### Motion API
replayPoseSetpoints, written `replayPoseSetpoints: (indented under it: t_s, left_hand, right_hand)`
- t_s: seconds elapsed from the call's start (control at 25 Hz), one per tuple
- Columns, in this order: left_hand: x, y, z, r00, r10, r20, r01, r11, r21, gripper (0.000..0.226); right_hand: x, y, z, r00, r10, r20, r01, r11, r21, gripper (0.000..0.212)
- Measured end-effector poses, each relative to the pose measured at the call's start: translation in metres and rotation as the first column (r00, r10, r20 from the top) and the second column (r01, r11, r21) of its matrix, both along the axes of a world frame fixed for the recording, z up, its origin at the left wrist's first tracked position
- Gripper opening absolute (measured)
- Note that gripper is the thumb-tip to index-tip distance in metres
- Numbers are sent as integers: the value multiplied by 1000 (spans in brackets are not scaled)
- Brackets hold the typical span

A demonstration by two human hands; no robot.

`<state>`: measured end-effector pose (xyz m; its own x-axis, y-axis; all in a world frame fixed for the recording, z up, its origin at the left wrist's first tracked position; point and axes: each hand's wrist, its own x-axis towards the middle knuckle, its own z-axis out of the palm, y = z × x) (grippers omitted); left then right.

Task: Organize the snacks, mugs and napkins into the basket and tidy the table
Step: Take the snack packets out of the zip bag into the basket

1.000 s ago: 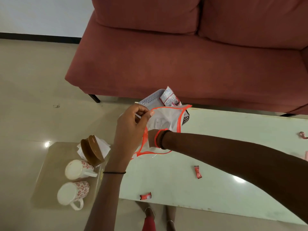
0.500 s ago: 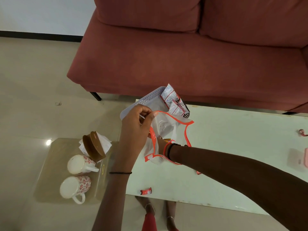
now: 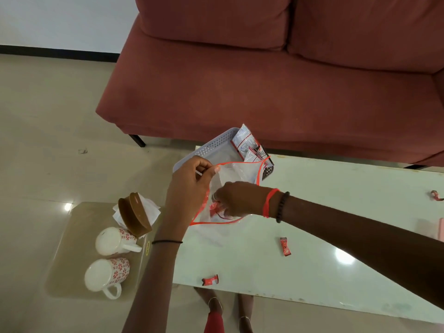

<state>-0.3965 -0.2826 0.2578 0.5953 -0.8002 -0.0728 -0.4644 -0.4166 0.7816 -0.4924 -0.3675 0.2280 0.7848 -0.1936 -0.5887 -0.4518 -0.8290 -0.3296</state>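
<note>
Clear orange-trimmed pouch (image 3: 236, 179) held above table's (image 3: 336, 212) far-left corner, just in front of grey basket (image 3: 211, 147). Left hand (image 3: 189, 186) pinches mouth rim; right hand (image 3: 236, 201) closed on red candies (image 3: 216, 209) through the film. Pouch light, limp, slippery — best held by stitched trim. Mouth faces basket, long axis running near-to-far.

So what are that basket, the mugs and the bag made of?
Basket: probably plastic, matte pale grey, with moulded rows of small holes. Mugs: likely glazed ceramic, glossy white with red flower prints. Bag: thin clear plastic film, crinkled and see-through, with an orange-red edge.
</note>
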Motion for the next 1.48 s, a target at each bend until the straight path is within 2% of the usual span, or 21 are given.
replayPoseSetpoints:
  t_s: [0.28,0.32,0.4,0.48,0.52,0.6,0.64,0.68,0.76,0.84,0.96,1.04,1.12,1.24,1.36,1.48]
  left_hand:
    - [37,3,6,998,-50,-43,53,996,65,13]
    - [42,3,8,995,-75,-61,79,994,69,9]
    - [50,3,11,990,-125,-60,130,988,85,18]
    - [58,4,12,993,-104,-63,110,988,110,23]
    - [62,4,12,994,-75,-81,83,990,110,22]
    - [67,4,12,992,-44,-116,55,994,95,17]
    - [71,4,11,991,-39,-124,51,994,92,15]
    - [74,3,10,991,-33,-127,45,995,93,14]
    - [83,2,8,992,-13,-124,26,995,97,13]
    - [92,1,7,992,5,-130,8,995,96,12]
    - [106,0,0,989,18,-147,-3,995,102,13]
    - [117,-1,-7,988,19,-155,-3,994,107,15]
    - [127,-4,-14,985,21,-171,-2,994,106,16]
    - [141,-8,-21,981,21,-194,-4,996,90,14]
    - [154,-13,-29,978,17,-206,-2,997,75,9]
    - [164,-15,-36,976,8,-217,4,998,58,9]
  right_hand:
    - [-14,-25,73,938,17,347,-14,1000,-12,43]
    - [-16,-30,83,916,-26,400,12,999,37,43]
    - [-21,-42,98,856,-206,474,88,962,260,43]
    - [-27,-55,100,730,-452,513,146,836,529,41]
    - [-29,-60,96,648,-590,482,175,731,660,39]
    - [-28,-70,86,445,-842,304,173,414,894,44]
    - [-26,-76,80,329,-923,201,160,265,951,46]
    - [-24,-83,71,210,-970,124,154,158,975,42]
    - [-18,-101,51,19,-999,28,138,31,990,28]
    - [-12,-122,23,-122,-991,-58,153,-76,985,29]
    - [-4,-146,-25,-265,-962,-57,350,-151,925,26]
    - [4,-160,-65,-287,-958,-6,507,-157,848,31]
    - [14,-172,-104,-268,-963,5,615,-167,771,36]
    - [35,-184,-151,-115,-993,34,782,-70,619,39]
    - [59,-192,-188,90,-991,101,906,123,405,32]
    - [79,-195,-210,299,-948,112,923,317,219,21]
